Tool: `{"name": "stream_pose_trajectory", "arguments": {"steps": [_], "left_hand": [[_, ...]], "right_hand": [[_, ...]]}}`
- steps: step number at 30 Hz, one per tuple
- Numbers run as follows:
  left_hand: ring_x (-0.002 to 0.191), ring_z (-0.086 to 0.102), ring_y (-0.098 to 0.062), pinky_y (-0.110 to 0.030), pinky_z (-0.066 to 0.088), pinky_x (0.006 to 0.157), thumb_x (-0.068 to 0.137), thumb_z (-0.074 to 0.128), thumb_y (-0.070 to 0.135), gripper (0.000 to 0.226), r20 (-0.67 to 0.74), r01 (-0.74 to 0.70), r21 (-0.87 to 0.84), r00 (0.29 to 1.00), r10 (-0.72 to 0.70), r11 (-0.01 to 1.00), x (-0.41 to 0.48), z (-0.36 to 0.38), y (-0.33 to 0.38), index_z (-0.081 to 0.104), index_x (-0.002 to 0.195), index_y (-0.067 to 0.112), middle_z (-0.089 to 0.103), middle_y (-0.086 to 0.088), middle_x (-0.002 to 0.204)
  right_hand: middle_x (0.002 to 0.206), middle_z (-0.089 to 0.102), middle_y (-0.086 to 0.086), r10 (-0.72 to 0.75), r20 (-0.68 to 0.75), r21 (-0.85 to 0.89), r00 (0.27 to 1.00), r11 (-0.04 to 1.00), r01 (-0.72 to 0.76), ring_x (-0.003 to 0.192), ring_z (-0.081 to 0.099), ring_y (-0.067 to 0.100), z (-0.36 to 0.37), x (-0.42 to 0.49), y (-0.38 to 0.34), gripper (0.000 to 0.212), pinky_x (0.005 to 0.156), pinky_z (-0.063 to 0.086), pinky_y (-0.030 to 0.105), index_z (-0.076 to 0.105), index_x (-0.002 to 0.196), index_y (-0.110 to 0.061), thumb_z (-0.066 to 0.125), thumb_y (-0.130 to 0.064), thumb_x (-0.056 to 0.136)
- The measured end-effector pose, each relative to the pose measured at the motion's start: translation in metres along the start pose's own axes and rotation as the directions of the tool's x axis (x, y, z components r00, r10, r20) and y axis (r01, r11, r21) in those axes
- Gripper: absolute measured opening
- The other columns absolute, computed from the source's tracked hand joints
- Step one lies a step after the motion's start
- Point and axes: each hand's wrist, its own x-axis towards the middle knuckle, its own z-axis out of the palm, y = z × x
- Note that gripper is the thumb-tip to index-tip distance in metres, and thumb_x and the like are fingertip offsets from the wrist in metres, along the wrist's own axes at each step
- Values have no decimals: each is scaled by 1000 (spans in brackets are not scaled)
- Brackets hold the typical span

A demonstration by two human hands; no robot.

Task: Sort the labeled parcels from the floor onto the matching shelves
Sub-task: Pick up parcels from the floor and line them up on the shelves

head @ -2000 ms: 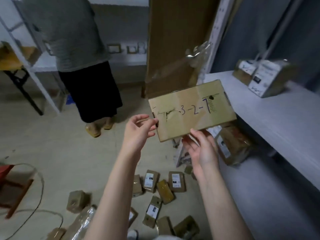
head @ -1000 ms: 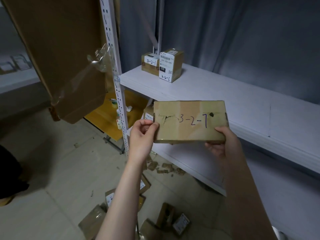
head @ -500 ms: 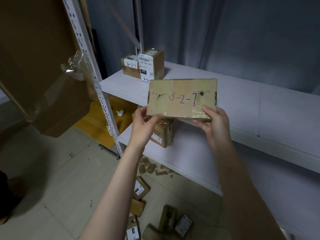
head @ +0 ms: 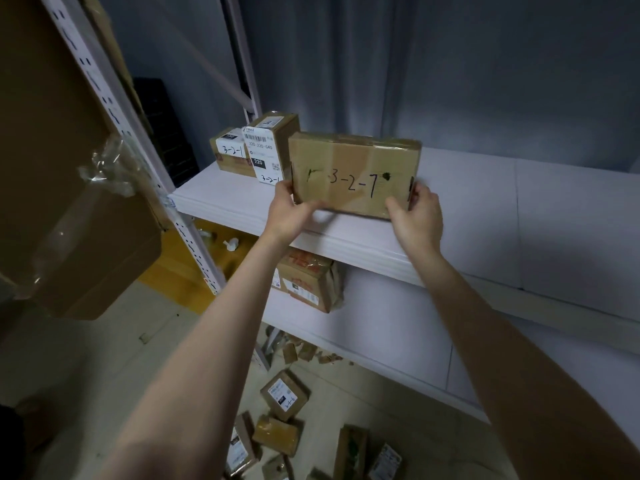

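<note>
Parcel (head: 353, 174) marked 3-2-7, upright on upper shelf (head: 485, 216), beside two 3-2-1 boxes (head: 256, 150). L hand (head: 289, 211) & R hand (head: 417, 216) grip its lower corners.

- Two white shelves are showing: the upper shelf (head: 467, 216) and the lower shelf (head: 381, 327).
- Three parcels are showing at the upper one: the small 3-2-1 parcel (head: 232, 154), the tall 3-2-1 parcel (head: 268, 147) and the 3-2-7 parcel (head: 353, 168).
- Two grips are working: the left grip (head: 289, 213) and the right grip (head: 417, 220).
- One taped parcel (head: 308, 282) is sitting on the lower shelf.
- At least six floor parcels (head: 284, 394) are lying below.
- One large carton (head: 86, 237) is showing at left.
</note>
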Motion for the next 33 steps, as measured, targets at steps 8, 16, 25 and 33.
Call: {"name": "stream_pose_trajectory", "arguments": {"steps": [8,16,25,33], "left_hand": [[107,58,-16,-28,47,97,88,69,15,54,-102,23,87,995,-14,996,34,12,-33,42,134,7,61,-2,119],[78,51,-19,-29,41,73,98,53,18,16,-341,31,290,937,72,956,54,22,-40,56,86,8,61,-6,83],[107,61,-28,-30,45,93,98,43,10,31,-285,-76,378,939,194,923,49,25,-52,67,115,2,67,-14,117],[110,59,-30,-37,48,96,97,44,12,33,-183,-208,427,933,309,880,46,24,-55,66,121,5,66,-14,120]], "right_hand": [[121,63,4,-62,-105,-64,993,996,56,113,58,26,11,7,12,56,96,48,39,55,130,-19,70,-35,78],[125,62,7,-124,-109,-126,986,986,110,114,59,27,15,11,18,60,97,49,43,52,136,-15,71,-30,81],[108,70,-1,-121,-89,-108,989,988,112,93,67,24,20,14,22,44,85,55,43,53,121,-21,71,-27,81],[97,67,1,-188,-76,-156,979,972,175,87,64,24,22,18,25,13,77,54,41,55,96,-22,65,-22,87]]}}
